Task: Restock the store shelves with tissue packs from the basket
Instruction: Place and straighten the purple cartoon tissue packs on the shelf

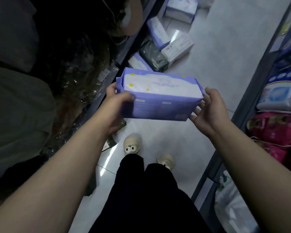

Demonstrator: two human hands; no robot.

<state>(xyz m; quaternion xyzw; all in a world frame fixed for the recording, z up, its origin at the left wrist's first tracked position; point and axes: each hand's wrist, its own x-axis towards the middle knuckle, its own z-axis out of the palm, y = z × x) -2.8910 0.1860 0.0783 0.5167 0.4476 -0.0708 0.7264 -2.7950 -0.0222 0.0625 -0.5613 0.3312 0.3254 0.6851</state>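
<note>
The left hand [115, 105] grips the left end of a purple pack [158, 96], thumb over its front. The right hand [208, 110], fingers loosely spread, touches its right end above the floor [208, 64].

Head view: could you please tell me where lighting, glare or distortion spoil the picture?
Head view: the left shelving is lost in shadow; glossy grey floor tiles show white glare streaks; the wide angle slants the grey right shelf edge; print on the purple plastic tissue pack is blurred.

The tissue pack [158, 96] lies between my left hand [115, 106] and right hand [210, 111]. Other packs [177, 46] lie ahead on the floor [222, 61].
</note>
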